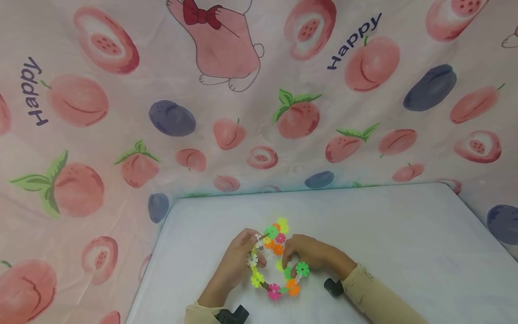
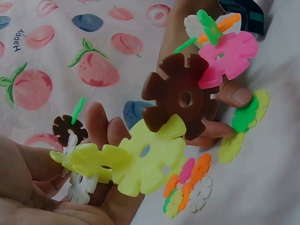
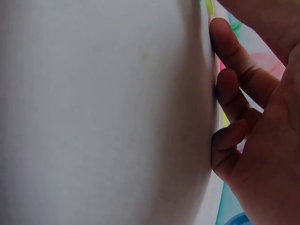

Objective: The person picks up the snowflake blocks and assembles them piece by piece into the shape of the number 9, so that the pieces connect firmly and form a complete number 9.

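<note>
Chain of notched discs, seen from the head as an open loop held over the white table. Around the loop, a pink disc is borne at 6 o'clock, an orange disc at 5, a green disc at 3 and a yellow disc at 8. At 9 o'clock, the chain is gripped at its white discs between the thumb and fingers of the left hand. In the left wrist view, a brown disc is joined beside the yellow ones. At 2 o'clock is placed the right hand, its fingers bent down towards the table; a flat green disc is met by thumb and finger, but whether it is pinched cannot be told. Loose discs are scattered at 12 o'clock. Beige sleeves are worn, a black device being seen at each wrist. Beyond the table, a fruit-printed cloth is hung.
</note>
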Demonstrator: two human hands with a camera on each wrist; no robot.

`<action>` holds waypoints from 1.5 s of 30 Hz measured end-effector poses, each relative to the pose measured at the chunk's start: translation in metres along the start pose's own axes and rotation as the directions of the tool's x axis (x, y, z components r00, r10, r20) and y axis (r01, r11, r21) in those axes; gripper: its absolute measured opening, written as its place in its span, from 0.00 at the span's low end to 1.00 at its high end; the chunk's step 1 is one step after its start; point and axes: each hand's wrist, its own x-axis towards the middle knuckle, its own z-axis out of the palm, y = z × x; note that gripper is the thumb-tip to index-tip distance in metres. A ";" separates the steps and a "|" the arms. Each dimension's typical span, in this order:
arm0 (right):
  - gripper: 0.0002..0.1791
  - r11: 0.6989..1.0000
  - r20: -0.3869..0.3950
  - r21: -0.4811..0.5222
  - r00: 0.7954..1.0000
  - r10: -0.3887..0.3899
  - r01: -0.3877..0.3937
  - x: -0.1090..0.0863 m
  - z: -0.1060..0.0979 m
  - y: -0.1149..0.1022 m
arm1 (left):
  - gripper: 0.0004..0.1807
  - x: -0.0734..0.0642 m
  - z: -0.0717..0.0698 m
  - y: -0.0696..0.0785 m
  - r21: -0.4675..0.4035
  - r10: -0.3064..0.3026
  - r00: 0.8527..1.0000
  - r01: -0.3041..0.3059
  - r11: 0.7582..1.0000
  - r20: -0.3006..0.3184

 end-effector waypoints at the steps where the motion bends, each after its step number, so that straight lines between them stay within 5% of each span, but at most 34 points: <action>1: 0.12 1.000 0.002 0.002 1.000 0.007 -0.007 0.000 0.000 0.001 | 0.17 0.000 0.000 0.000 -0.001 0.000 1.000 0.000 1.000 0.000; 13: 0.13 0.986 -0.098 0.130 0.988 0.119 -0.106 -0.003 -0.002 0.007 | 0.16 0.002 0.000 -0.005 -0.012 0.007 1.000 -0.007 1.000 -0.001; 26: 0.07 0.963 -0.357 0.243 0.913 0.197 -0.113 -0.011 -0.014 0.014 | 0.12 0.002 0.006 -0.006 0.090 -0.026 0.989 0.040 0.995 -0.148; 36: 0.05 0.917 -0.418 0.381 0.862 0.285 -0.118 -0.011 -0.027 -0.006 | 0.13 0.001 0.005 -0.009 0.076 0.002 0.999 0.001 0.997 -0.038; 45: 0.05 0.931 -0.477 0.348 0.834 0.279 -0.113 -0.009 -0.032 -0.023 | 0.31 0.001 0.005 -0.009 0.106 -0.009 1.000 0.007 0.994 0.018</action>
